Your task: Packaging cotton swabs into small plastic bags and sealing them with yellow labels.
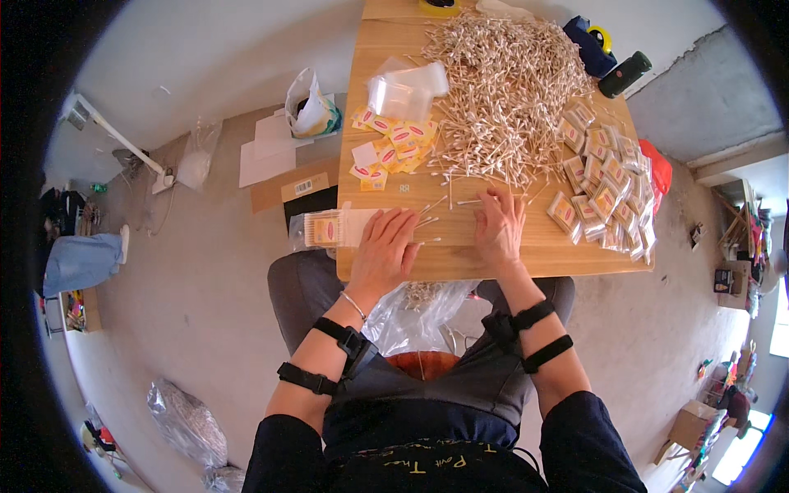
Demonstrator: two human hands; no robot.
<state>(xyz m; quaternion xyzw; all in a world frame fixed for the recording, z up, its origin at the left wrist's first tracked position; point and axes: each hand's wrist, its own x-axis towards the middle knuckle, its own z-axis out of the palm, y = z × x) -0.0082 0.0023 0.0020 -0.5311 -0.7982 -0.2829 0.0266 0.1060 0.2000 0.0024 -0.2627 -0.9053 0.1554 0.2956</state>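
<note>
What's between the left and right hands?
In the head view, a few loose swabs lie on the table there, most of them nearer the left hand than the right hand.

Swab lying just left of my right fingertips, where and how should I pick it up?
Probably pinch the swab by its bare stick, near the middle, coming from above and the right. It lies flat on the table, roughly crosswise, its cotton tip pointing left, with your right hand close by.
</note>
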